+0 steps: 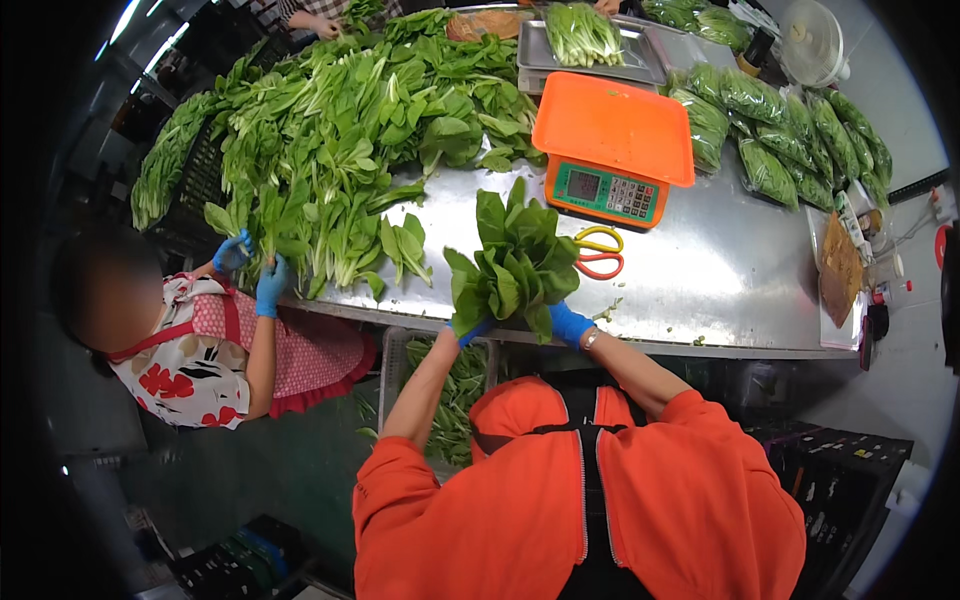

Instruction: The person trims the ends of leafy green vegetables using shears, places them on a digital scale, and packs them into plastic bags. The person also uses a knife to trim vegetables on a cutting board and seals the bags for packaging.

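Note:
A full bunch of leafy greens [514,262] is held over the near edge of the steel table, its leaves pointing away from me. My left hand [472,330], in a blue glove, grips it low on the left and is mostly hidden by leaves. On the other side my right hand [569,324], also blue-gloved, holds it; those fingers are partly covered too. Scissors [600,253] with one yellow and one red handle lie just right of the bunch, their blades hidden beneath leaves. Behind stands an orange digital scale [611,131] with a bare pan.
Loose greens [352,142] are heaped across the table's left. Bagged greens [787,135] pile up at right, near a white fan [812,43]. A blue-gloved co-worker [225,322] handles greens at left. A crate [396,367] with leaves sits below the table edge [750,349].

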`<state>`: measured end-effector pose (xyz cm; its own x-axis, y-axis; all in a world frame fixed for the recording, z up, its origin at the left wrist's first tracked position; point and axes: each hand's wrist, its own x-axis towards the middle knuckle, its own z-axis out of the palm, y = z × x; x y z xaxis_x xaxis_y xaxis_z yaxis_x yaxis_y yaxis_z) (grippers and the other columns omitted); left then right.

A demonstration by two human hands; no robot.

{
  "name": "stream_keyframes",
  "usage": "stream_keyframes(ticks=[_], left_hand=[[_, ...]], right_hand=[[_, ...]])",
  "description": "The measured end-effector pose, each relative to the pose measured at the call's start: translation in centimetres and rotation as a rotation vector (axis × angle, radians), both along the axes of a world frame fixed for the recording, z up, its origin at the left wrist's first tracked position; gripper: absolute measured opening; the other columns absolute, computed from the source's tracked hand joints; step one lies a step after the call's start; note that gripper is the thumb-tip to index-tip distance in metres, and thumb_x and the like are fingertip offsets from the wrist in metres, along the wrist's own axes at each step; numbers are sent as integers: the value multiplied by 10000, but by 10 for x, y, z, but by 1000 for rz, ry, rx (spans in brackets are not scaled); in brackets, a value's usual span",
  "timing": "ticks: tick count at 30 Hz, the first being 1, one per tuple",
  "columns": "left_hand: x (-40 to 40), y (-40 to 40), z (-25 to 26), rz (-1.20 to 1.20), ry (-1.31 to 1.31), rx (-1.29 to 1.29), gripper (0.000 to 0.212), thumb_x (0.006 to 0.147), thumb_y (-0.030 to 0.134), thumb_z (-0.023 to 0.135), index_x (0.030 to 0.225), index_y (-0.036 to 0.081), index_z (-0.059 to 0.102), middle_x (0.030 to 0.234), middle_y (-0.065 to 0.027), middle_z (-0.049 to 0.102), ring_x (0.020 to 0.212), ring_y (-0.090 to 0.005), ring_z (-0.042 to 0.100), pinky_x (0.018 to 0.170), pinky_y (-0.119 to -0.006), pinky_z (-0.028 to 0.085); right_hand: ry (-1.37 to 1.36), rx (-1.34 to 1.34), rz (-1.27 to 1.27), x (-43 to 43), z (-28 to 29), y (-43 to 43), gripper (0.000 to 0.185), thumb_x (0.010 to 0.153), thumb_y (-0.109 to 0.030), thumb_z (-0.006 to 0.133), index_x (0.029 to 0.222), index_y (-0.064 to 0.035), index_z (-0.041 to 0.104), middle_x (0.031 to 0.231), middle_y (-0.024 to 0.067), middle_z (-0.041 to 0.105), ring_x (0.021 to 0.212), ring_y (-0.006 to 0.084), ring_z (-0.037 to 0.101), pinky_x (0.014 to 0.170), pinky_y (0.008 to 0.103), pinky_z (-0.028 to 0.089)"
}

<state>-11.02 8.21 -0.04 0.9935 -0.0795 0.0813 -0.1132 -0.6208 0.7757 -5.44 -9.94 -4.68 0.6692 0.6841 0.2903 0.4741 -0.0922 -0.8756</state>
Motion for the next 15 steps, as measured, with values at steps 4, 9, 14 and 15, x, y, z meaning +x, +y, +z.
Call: stream_keyframes(ticks=[4,9,14,15], left_hand=[[3,-11,14,-81,186,-310,421,779,208,614,1153,56,496,1074,-100,542,1011,-214,490,902,-318,369],[8,-7,-21,72,304,-1105,410,762,214,637,1119,53,515,1082,-60,546,980,-178,502,866,-318,399],[7,-37,50,179,335,-1570,439,810,301,581,1159,49,492,1107,-63,538,995,-166,496,897,-289,375],[11,-46,67,225,281,-1620,450,817,321,569,1166,49,487,1113,-69,536,1000,-168,495,903,-285,368]], right_hand=[[133,-200,-91,4,36,17,511,724,-114,564,1193,-32,377,1133,214,457,1003,363,474,854,411,388],[133,-514,-161,4,143,27,639,668,-126,547,1223,65,294,1092,288,439,980,418,461,819,456,399],[-292,-661,-254,4,158,45,686,651,-173,547,1228,90,285,1219,292,348,1164,409,317,913,516,315],[-450,-698,-315,-2,147,50,684,650,-179,542,1228,88,291,1247,294,318,1194,407,282,931,532,287]])
